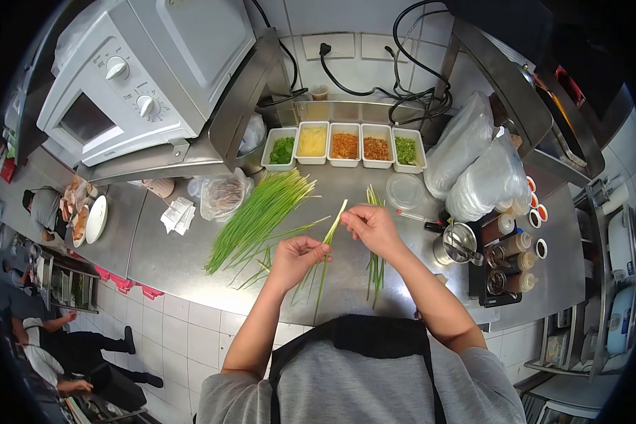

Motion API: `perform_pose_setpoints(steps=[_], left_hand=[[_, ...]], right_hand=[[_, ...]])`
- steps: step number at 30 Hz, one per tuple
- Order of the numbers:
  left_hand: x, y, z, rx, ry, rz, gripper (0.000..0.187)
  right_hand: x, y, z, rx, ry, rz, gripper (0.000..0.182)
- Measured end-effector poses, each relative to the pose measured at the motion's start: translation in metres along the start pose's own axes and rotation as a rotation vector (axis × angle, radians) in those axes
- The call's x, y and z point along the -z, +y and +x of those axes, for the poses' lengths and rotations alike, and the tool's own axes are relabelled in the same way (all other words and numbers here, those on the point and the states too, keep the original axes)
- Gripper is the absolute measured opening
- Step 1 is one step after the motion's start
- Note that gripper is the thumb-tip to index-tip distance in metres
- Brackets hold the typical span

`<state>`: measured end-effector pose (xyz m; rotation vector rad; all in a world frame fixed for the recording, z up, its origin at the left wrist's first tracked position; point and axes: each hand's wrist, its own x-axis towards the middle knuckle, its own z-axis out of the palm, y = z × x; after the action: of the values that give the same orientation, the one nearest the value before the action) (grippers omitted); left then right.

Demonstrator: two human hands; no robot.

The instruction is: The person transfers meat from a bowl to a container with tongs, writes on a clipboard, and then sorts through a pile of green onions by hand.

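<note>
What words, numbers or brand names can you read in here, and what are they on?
None of the writing is clear enough to read.
Around the upper dial of the white microwave: tiny marks, too small to read.
Around the lower dial: a ring of tiny marks, too small to read.
On the front below the window: a faint little mark, maybe a brand, too blurred to read.

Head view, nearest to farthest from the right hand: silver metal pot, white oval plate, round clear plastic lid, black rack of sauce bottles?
From the right hand:
1. Round clear plastic lid, just beyond it, slightly right.
2. Silver metal pot, to the right.
3. Black rack of sauce bottles, farther right.
4. White oval plate, far left.
</note>
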<state>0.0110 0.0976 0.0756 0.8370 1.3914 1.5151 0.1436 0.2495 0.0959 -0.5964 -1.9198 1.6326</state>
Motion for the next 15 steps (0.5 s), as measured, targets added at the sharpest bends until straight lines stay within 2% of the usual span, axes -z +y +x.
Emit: perform_pose_setpoints(steps=[6,10,12,15], left_hand=[[0.011,0.001,-0.006,0.063,-0.024,-0.024,0.011],[0.014,0.007,-0.012,0.164,-0.027,-0.175,0.014],[0.016,0.008,-0.013,0.199,-0.018,-0.22,0.016],[0.014,0.012,-0.013,0.195,0.017,-0.248,0.017]], right_hand=[[0.016,0.005,0.012,-0.026,0.129,0.088,0.017],[0.006,0.021,0.009,-0.02,0.169,0.058,0.014],[-0.007,0.049,0.0,0.0,-0.032,-0.111,0.022],[-0.017,0.04,-0.015,0.046,-0.316,-0.406,0.042]])
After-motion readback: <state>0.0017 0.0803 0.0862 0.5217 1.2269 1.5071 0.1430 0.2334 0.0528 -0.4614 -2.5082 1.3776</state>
